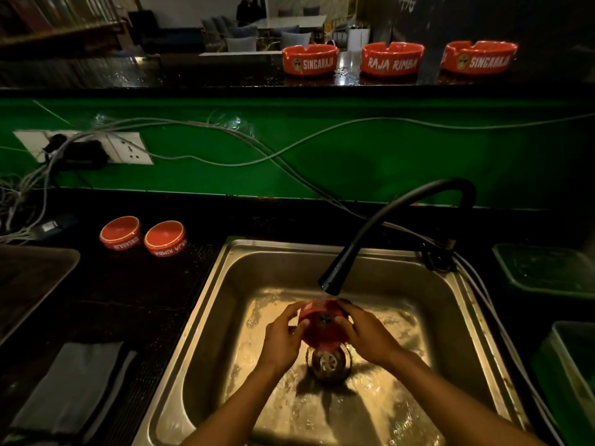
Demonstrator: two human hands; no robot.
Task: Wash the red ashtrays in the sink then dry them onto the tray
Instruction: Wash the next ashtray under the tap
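Both hands hold one red ashtray tilted under the black faucet, above the drain of the steel sink: the left hand curls around its left side, the right hand grips its right rim. Two upturned ashtrays sit side by side on the dark desk left of the sink, near a dark tray. Three more ashtrays stand in a row on the upper ledge. A folded grey cloth lies at the lower left
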